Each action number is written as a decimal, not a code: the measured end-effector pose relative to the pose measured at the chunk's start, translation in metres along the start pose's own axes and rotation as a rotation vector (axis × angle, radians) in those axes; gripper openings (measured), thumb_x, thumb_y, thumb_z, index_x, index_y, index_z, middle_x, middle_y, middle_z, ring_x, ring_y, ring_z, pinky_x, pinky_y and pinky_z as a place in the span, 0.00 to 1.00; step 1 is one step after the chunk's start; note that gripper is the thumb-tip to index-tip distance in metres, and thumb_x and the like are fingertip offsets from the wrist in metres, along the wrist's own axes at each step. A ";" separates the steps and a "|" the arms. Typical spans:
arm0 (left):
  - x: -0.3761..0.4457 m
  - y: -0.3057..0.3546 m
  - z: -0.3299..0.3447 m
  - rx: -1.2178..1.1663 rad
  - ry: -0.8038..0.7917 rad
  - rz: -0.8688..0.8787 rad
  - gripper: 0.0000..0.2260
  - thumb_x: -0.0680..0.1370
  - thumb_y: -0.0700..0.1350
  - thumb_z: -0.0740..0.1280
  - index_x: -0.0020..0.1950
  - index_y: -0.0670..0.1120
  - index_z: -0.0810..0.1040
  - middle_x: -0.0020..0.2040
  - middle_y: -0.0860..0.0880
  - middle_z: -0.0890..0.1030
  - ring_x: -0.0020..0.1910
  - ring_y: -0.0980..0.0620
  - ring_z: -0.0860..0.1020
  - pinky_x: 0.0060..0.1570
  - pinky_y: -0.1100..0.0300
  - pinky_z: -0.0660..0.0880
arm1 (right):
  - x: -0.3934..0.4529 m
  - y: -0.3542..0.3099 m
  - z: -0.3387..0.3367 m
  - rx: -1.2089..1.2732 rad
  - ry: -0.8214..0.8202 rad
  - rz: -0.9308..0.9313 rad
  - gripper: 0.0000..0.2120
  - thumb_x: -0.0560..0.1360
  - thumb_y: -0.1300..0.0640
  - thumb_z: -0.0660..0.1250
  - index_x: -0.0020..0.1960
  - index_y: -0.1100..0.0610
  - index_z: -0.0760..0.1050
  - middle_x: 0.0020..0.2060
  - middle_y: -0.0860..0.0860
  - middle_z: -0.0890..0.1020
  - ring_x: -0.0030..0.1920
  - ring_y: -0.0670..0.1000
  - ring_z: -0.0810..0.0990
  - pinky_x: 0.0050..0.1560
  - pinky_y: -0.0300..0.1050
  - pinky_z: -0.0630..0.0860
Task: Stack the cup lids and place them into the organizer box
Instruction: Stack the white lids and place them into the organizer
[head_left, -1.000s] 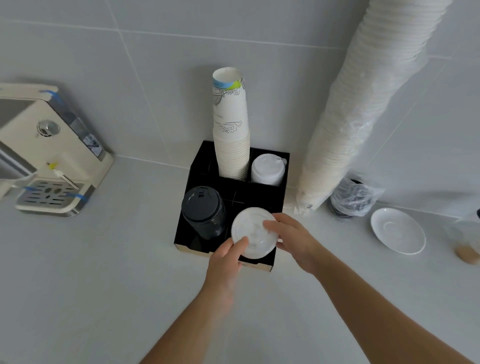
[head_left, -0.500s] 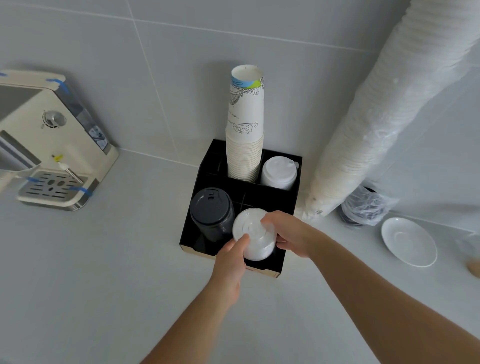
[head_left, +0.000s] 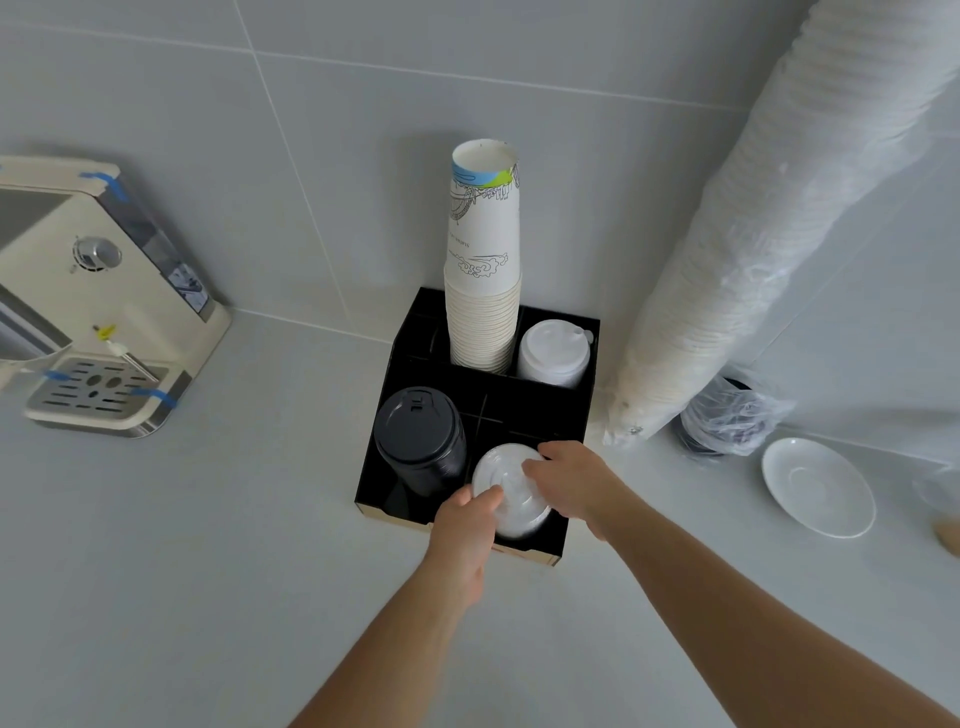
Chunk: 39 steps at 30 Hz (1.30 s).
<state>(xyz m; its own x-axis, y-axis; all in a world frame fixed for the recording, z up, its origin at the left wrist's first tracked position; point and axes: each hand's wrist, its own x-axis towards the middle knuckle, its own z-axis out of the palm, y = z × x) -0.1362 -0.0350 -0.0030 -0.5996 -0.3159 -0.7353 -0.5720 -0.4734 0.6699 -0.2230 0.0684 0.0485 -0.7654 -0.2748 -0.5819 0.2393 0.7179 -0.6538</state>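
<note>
Your left hand (head_left: 467, 525) and right hand (head_left: 569, 483) both grip the stack of white lids (head_left: 511, 493), now seated in the front-right compartment of the organizer box (head_left: 395, 512) (depth unclear). Judged nearly complete: only release remains; no loose lids show on the bench (head_left: 208, 571).

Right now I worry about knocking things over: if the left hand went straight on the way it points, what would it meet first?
Probably the white lid stack that the left hand already touches.
</note>
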 end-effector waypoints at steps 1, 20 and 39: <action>0.000 0.000 0.001 0.001 -0.003 0.006 0.29 0.74 0.49 0.67 0.75 0.46 0.66 0.70 0.48 0.73 0.69 0.50 0.70 0.72 0.50 0.63 | -0.001 0.000 -0.002 -0.002 0.009 -0.010 0.07 0.75 0.56 0.61 0.45 0.60 0.74 0.40 0.51 0.73 0.36 0.52 0.69 0.37 0.43 0.65; 0.014 0.012 0.035 -0.065 0.046 -0.043 0.14 0.77 0.43 0.63 0.62 0.49 0.74 0.53 0.50 0.77 0.56 0.48 0.75 0.53 0.55 0.71 | 0.009 0.068 0.001 0.434 0.115 -0.020 0.26 0.76 0.59 0.58 0.68 0.36 0.73 0.35 0.42 0.81 0.42 0.52 0.80 0.56 0.57 0.83; 0.016 0.010 0.039 0.156 0.098 0.021 0.26 0.72 0.55 0.64 0.69 0.49 0.70 0.61 0.48 0.77 0.59 0.46 0.75 0.57 0.51 0.74 | -0.011 0.054 -0.010 0.523 0.077 0.074 0.19 0.75 0.61 0.63 0.62 0.46 0.81 0.40 0.54 0.77 0.43 0.54 0.77 0.61 0.57 0.80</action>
<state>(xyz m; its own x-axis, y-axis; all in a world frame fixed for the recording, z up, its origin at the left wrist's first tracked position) -0.1734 -0.0128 -0.0044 -0.5591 -0.4070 -0.7223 -0.6441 -0.3353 0.6875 -0.2075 0.1164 0.0238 -0.7720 -0.1733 -0.6116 0.5454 0.3137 -0.7773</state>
